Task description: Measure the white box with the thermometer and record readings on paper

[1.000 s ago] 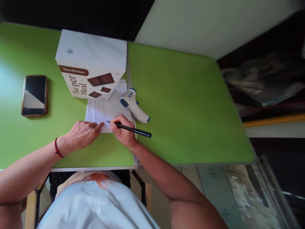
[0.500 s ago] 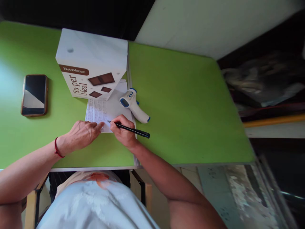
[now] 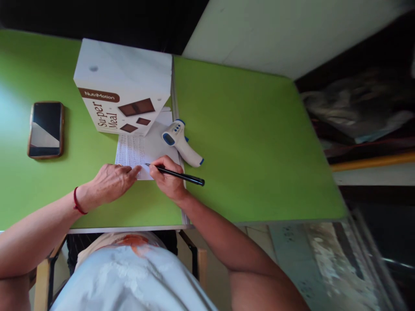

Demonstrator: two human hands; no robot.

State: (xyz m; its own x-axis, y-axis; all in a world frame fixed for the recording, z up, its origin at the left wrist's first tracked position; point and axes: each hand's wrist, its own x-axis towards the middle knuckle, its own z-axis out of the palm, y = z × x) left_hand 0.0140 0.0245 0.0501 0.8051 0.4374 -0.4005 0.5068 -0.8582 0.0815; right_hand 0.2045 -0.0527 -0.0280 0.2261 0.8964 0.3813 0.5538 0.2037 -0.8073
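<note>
A sheet of paper (image 3: 129, 149), its left part covered in small handwriting, lies on the green table. My right hand (image 3: 169, 179) grips a black pen (image 3: 181, 175), its tip at the paper just right of the written columns. Across the sheet's lower left corner rests my left hand (image 3: 113, 181), palm down with fingers extended, the index fingertip close to the pen tip. A white and blue infrared thermometer (image 3: 183, 142) lies on the paper's right edge, above my right hand. The white NutriMotion box (image 3: 125, 90) stands behind, hiding the sheet's upper part.
On the left of the green table (image 3: 253, 147) lies a smartphone (image 3: 46, 129) in a brown case. A seam runs down the tabletop beside the box. Beyond the right edge is a dark shelf with a plastic-wrapped bundle (image 3: 353, 108).
The view has shifted very slightly, so the box and phone sit a little further left. Both hands and the pen keep nearly the same place.
</note>
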